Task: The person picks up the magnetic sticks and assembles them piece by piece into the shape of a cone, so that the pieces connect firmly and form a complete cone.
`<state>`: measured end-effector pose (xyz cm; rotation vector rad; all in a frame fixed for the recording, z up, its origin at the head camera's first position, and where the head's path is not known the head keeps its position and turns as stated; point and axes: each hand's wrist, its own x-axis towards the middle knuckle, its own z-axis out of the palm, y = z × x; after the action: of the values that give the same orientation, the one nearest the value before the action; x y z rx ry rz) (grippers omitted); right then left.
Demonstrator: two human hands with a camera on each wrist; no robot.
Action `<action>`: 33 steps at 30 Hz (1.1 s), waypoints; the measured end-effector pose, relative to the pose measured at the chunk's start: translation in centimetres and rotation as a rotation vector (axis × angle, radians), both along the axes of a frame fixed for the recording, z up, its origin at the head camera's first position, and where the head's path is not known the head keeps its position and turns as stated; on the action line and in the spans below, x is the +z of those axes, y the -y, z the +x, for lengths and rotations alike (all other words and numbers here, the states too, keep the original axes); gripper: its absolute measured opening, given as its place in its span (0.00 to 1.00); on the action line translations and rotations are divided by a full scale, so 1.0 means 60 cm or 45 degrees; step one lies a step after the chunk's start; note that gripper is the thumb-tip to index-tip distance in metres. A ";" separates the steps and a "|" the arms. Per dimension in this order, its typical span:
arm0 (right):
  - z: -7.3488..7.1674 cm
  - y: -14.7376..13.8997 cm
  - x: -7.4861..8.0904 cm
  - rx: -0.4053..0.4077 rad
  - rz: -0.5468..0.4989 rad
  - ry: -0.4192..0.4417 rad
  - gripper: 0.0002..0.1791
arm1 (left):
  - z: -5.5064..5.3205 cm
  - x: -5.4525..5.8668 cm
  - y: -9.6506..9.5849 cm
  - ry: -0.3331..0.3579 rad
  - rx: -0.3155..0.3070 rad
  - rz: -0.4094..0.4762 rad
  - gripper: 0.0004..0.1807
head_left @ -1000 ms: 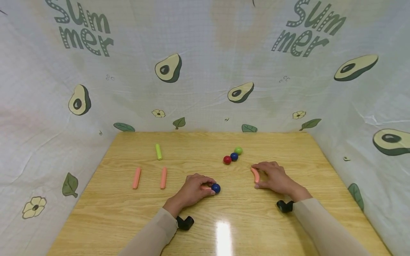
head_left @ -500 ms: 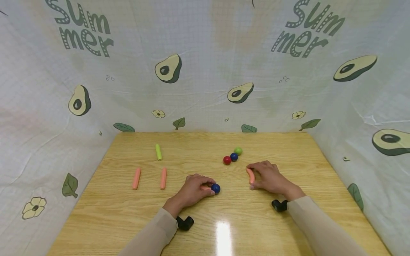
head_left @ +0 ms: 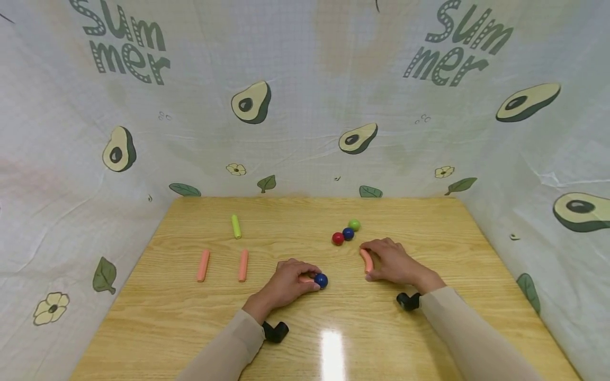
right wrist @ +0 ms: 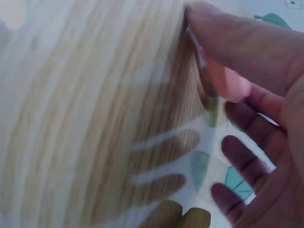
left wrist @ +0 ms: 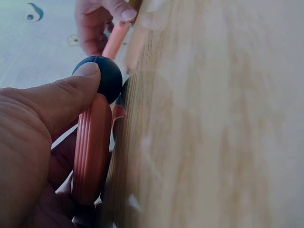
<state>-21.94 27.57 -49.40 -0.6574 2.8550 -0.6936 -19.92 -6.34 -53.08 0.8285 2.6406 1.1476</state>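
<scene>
My left hand (head_left: 292, 284) pinches a dark blue ball (head_left: 321, 280) between thumb and fingers, low over the wooden table. Right behind that ball, within the same hand, lies a ribbed, curved salmon-pink stick (left wrist: 92, 149), its end against the ball. My right hand (head_left: 394, 261) holds another curved salmon-pink stick (head_left: 366, 261) by its two ends, thumb at the near end and a fingertip at the far one. In the left wrist view this second stick (left wrist: 115, 40) appears beyond the ball. The right wrist view shows it (right wrist: 228, 80) partly behind the thumb.
A red ball (head_left: 338, 238), a second blue ball (head_left: 348, 233) and a green ball (head_left: 354, 225) sit in a row behind the hands. Two straight salmon-pink sticks (head_left: 203, 265) and a yellow-green stick (head_left: 236, 226) lie at left. Patterned cloth (head_left: 305, 106) walls the table's back and sides.
My right hand has slid leftward with its curved stick, closing the distance to the blue ball. The left hand has stayed where it was.
</scene>
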 end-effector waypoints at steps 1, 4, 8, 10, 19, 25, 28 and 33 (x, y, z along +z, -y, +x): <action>0.001 0.003 0.000 -0.011 -0.025 0.003 0.42 | 0.000 0.000 0.000 0.001 -0.002 -0.001 0.18; 0.009 0.013 -0.004 -0.050 -0.123 0.035 0.43 | -0.001 0.001 -0.001 0.003 -0.006 -0.006 0.18; 0.023 0.034 -0.012 -0.088 -0.227 0.084 0.45 | -0.001 0.006 -0.002 -0.004 -0.007 -0.008 0.18; 0.029 0.045 -0.015 -0.097 -0.232 0.099 0.45 | 0.000 0.009 -0.003 -0.011 -0.005 -0.008 0.18; 0.042 0.095 -0.026 -0.057 -0.137 0.025 0.45 | 0.002 0.012 -0.005 -0.002 0.006 -0.016 0.18; 0.045 0.119 -0.030 -0.034 -0.112 -0.045 0.42 | 0.002 0.008 -0.005 0.000 0.010 -0.015 0.17; 0.045 0.125 -0.030 -0.049 -0.106 -0.052 0.40 | 0.001 0.007 -0.005 0.003 0.006 -0.027 0.17; 0.045 0.130 -0.033 -0.083 -0.091 -0.061 0.39 | 0.001 0.006 -0.004 -0.011 -0.009 -0.025 0.17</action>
<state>-19.25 19.79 -51.37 -0.6010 2.9194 -0.8040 -19.87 -6.11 -52.74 0.8406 2.6494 1.1173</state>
